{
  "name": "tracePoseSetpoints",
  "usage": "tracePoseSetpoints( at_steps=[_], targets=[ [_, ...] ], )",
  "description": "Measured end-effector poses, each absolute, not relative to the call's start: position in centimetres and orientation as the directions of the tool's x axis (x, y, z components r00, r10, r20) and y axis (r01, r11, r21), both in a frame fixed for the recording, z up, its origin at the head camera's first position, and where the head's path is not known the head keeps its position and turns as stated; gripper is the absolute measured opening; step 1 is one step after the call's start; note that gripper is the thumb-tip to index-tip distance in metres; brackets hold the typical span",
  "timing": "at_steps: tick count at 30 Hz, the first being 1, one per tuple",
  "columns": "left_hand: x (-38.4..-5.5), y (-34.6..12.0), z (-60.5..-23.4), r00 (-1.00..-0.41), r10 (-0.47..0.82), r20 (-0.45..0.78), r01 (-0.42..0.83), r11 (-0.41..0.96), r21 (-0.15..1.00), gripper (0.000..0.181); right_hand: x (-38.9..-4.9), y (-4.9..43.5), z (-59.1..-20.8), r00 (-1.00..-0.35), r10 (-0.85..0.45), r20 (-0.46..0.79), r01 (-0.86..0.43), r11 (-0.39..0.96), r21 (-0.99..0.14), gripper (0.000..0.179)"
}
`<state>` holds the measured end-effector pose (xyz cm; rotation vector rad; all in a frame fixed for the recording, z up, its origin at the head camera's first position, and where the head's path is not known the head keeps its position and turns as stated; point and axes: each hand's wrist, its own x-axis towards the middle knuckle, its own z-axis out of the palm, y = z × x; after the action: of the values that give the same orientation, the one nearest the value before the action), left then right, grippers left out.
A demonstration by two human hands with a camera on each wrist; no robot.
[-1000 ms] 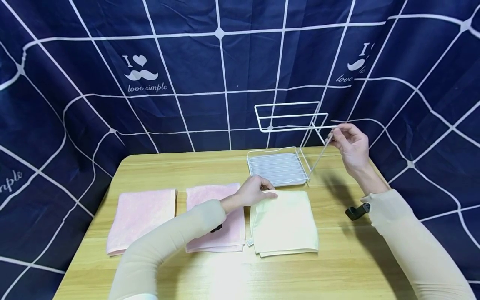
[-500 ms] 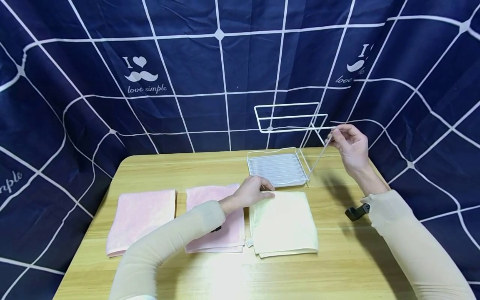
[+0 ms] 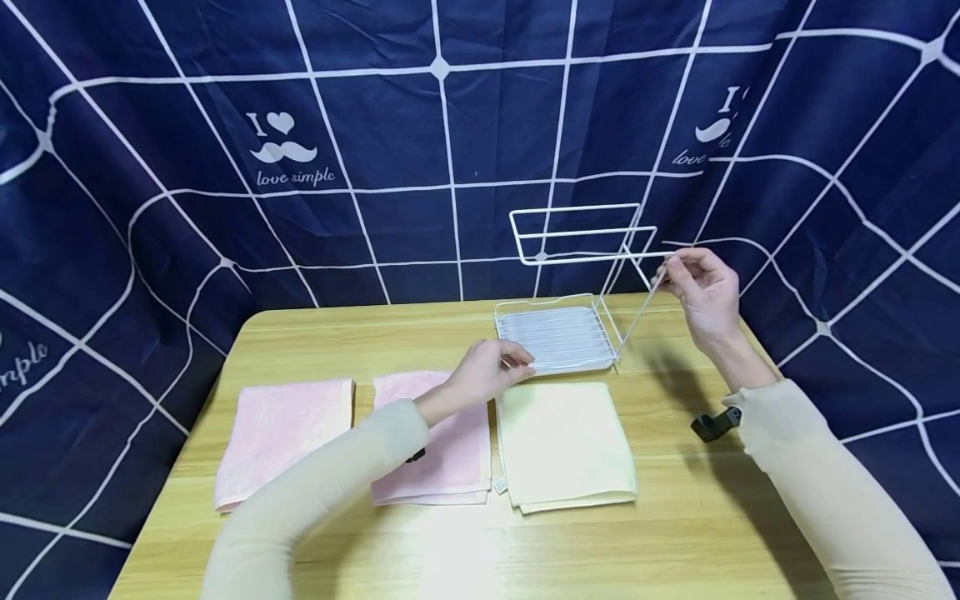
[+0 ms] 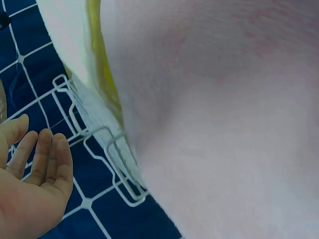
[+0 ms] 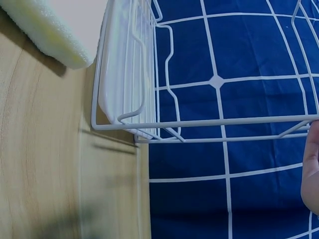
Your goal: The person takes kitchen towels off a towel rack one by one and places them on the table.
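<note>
A white wire rack (image 3: 592, 259) with a tray (image 3: 558, 335) in its base stands at the back right of the table. My right hand (image 3: 703, 293) pinches the upper corner of its frame between thumb and fingers. My left hand (image 3: 480, 375) hovers between the rack's tray and a folded pale yellow towel (image 3: 567, 450), holding nothing. In the left wrist view the left hand's fingers (image 4: 55, 164) are loosely bent, with the thumb apart from them. The right wrist view shows the rack's side wires (image 5: 224, 121) leading to the right hand's edge.
Two folded pink towels, a left one (image 3: 288, 429) and a middle one (image 3: 457, 471), lie on the wooden table (image 3: 660, 533), the middle one partly under my left forearm. A dark blue curtain (image 3: 390, 133) with white lines closes off the back and sides.
My left hand has let go of the yellow towel's top left corner and drawn slightly up and to the left. The right hand and the rack have stayed put.
</note>
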<state>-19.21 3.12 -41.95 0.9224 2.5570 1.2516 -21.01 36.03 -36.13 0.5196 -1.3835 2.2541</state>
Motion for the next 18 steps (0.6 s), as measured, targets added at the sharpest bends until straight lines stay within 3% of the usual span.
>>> tracePoseSetpoints(
  at_steps=[9,13,18],
  targets=[
    [-18.6,0.0,-40.9,-0.833,0.528,0.166,0.445,0.459,0.769,0.024,-20.7,35.8,-36.1,-0.812,0.25,0.527,-0.583,-0.306,-0.753,0.012],
    [-18.1,-1.7,-40.6,-0.847,0.492,0.202,0.455,0.473,0.755,0.025,-20.2,35.8,-36.1,-0.786,0.36,0.502,-0.596,-0.23,-0.769,0.002],
    [-17.3,-4.1,-40.4,-0.86,0.453,0.236,0.465,0.502,0.729,0.028,-18.7,36.0,-36.1,-0.741,0.512,0.434,-0.579,-0.161,-0.799,0.013]
  ],
)
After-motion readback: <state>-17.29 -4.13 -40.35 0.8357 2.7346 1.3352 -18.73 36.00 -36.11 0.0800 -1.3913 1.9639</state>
